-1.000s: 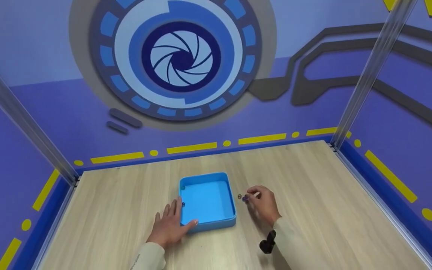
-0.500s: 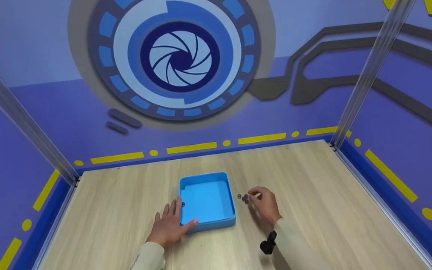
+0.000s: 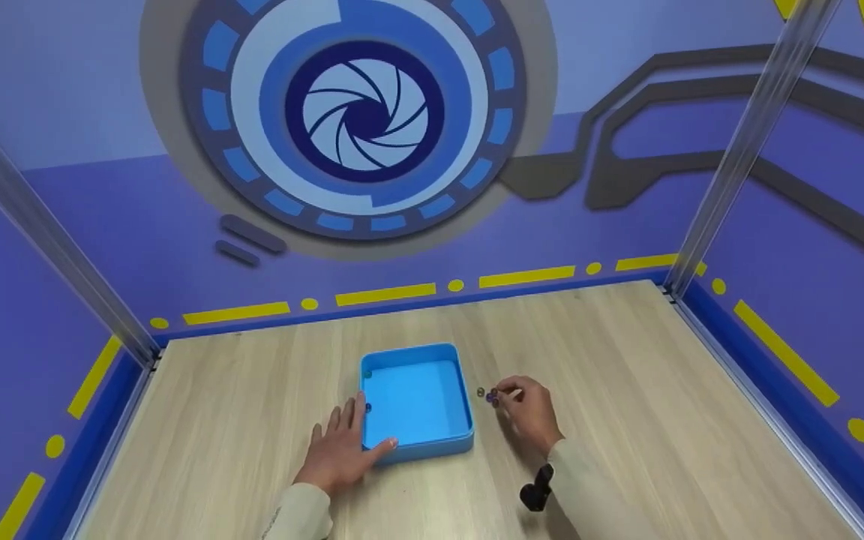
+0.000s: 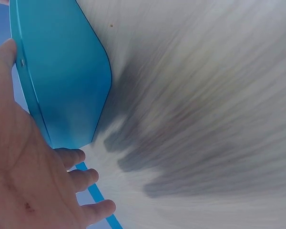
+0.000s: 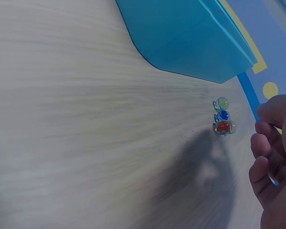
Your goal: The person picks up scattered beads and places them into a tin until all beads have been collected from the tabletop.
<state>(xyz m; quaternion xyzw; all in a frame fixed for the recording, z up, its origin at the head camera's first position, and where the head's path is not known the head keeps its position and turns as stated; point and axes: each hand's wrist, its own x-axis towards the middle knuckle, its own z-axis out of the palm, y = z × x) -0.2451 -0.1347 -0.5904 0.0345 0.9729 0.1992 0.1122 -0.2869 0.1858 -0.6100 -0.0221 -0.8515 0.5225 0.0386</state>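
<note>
My left hand (image 3: 333, 452) rests spread against the left front of a blue square tray (image 3: 432, 447), thumb on its front rim and fingers straight along its left side. Inside the tray, a green marble (image 3: 368, 374) and a dark marble (image 3: 368, 407) lie by the left wall. Right of the tray, several small glass marbles sit clustered on the table; the right wrist view shows a yellow marble (image 5: 222, 103), a blue marble (image 5: 223, 115) and a red marble (image 5: 223, 126) among them. Close beside the cluster is my right hand (image 3: 533, 411), fingers loosely bent, with nothing visible between them.
The wooden table (image 3: 252, 390) is bounded by a patterned blue back wall (image 3: 402, 270) and side walls. Metal posts stand at both back corners. A black device (image 3: 537, 489) is strapped at the right wrist.
My right hand has shifted slightly right, away from the marbles, and more of the cluster shows beside its fingertips. The left hand and tray stay in place.
</note>
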